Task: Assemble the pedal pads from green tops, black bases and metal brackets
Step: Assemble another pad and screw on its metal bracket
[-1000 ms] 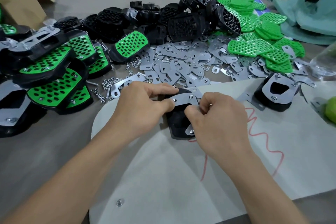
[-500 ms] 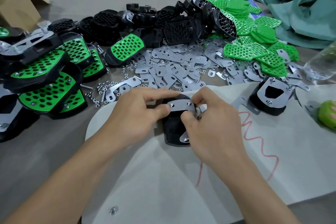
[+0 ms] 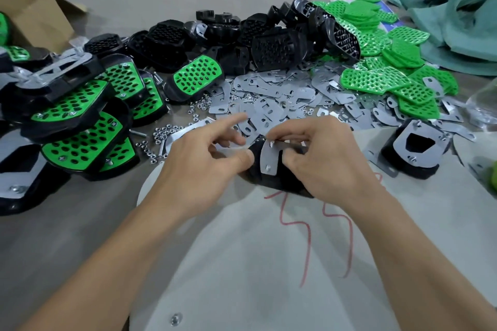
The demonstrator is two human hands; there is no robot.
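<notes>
1. Head view: your left hand (image 3: 204, 169) and your right hand (image 3: 333, 166) meet over a black base (image 3: 282, 185). It lies on the white sheet (image 3: 242, 277), near the middle of the table (image 3: 80, 223).
2. A curved metal bracket (image 3: 269, 157) sits on the upturned side of that base. Two bolt ends (image 3: 268, 168) poke through its holes, one at the far end and one at the near end.
3. Your left hand grasps the left edge of the base. The thumb presses against it and the lower fingers are curled, while the index finger sticks straight out toward the far side, touching nothing.
4. Your right hand is closed on the base from the right. Its fingers curl over the far edge by the upper bolt, and the thumb lies beside the bracket (the base's right half is hidden under the palm).
5. To your left is a heap of finished pads (image 3: 80, 126), green faces up, with a few turned over. Small nuts (image 3: 161, 133) are scattered between the heap and your left hand.
6. Beyond your hands, loose brackets (image 3: 258, 86) are spread flat. Behind them is a pile of bare bases (image 3: 277, 48), and to its right a pile of green tops (image 3: 376, 78).
7. On the sheet to your right lies a second base (image 3: 419, 169), bracket side up, well apart from the one you hold.
8. A red scribble (image 3: 308, 250) runs down the sheet just below your right hand. A cardboard box (image 3: 35, 19) stands at the far left corner.
</notes>
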